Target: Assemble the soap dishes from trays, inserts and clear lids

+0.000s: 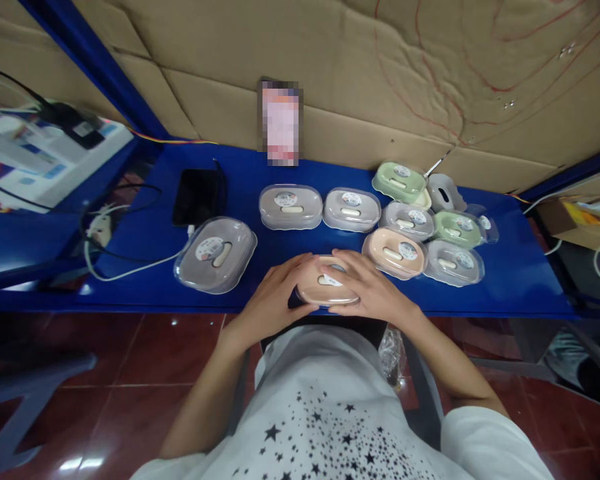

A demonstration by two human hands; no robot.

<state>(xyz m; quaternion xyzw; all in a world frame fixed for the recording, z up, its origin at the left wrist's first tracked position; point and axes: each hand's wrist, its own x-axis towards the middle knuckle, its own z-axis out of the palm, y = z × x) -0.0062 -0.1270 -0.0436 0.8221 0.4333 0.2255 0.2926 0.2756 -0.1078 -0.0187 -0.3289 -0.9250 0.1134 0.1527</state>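
A peach-coloured oval box (317, 288) with a clear lid and a white label lies at the table's front edge. My left hand (280, 290) grips its left side, and my right hand (373, 287) wraps round the right side, fingers over the lid. Left of my hands sits a grey lidded box (215, 257), tilted. Behind them are two more grey boxes, one (290, 217) beside another (351, 219). Just right of my right hand stands a peach box (396, 263), with grey and green boxes grouped around it.
The blue table (275, 253) also holds a black phone (196, 197) with a white cable (125, 277). A blurred-out upright screen (281, 123) leans on the cardboard wall (340, 87). A power strip (70, 167) lies at far left, an open carton (563, 217) at far right.
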